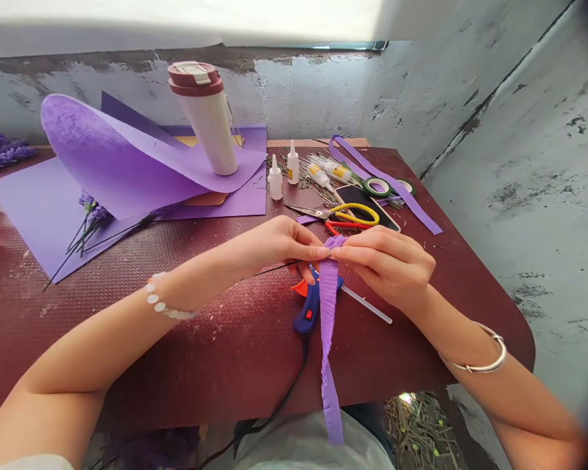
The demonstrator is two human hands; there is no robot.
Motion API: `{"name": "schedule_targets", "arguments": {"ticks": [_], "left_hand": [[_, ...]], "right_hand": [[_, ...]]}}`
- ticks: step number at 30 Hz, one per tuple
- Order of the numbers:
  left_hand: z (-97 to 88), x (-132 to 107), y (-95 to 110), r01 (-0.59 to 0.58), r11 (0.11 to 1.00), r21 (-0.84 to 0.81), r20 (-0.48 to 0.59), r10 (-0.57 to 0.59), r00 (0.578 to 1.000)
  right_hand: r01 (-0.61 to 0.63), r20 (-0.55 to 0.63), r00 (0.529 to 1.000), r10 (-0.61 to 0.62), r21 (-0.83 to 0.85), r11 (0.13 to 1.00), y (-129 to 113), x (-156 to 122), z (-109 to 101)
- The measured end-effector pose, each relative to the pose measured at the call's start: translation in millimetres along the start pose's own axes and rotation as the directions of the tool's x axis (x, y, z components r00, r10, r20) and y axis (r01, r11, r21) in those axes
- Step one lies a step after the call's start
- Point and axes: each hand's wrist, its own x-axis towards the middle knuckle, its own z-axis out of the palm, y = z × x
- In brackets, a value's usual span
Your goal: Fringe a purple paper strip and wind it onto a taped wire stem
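A long fringed strip of purple paper hangs from between my hands, its lower end dangling past the table's front edge. My left hand pinches the gathered top of the strip, with a thin dark stem sticking out to the left under its fingers. From the other side, the fingertips of my right hand are closed on the same gathered top. Right behind the strip lies a blue glue gun with a red switch, a clear glue stick protruding from it. Part of the gun is hidden by the strip and my left hand.
Beyond my hands lie yellow-handled scissors, a phone, small glue bottles, green tape rolls and wire stems. A tumbler stands on purple sheets; finished purple flowers lie left. The wall borders the right.
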Motion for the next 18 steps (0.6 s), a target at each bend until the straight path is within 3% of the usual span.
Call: {"name": "schedule_targets", "arguments": {"ticks": [13, 15, 18], "left_hand": [[1.9, -0.8, -2.0, 0.008, 1.000, 0.010, 0.014, -0.008, 1.000], [2.6, -0.8, -2.0, -0.012, 1.000, -0.008, -0.010, 0.012, 1.000], [3.6, -0.3, -2.0, -0.041, 0.999, -0.018, -0.058, 0.040, 0.998]], "right_hand": [[0.043, 0.020, 0.999, -0.042, -0.055, 0.998, -0.1, 0.9, -1.4], [-0.003, 0.001, 1.000, 0.003, -0.017, 1.000, -1.1, 2.2, 0.0], [-0.166, -0.011, 0.986, 0.167, 0.099, 0.981, -3.4, 5.2, 1.5]]}}
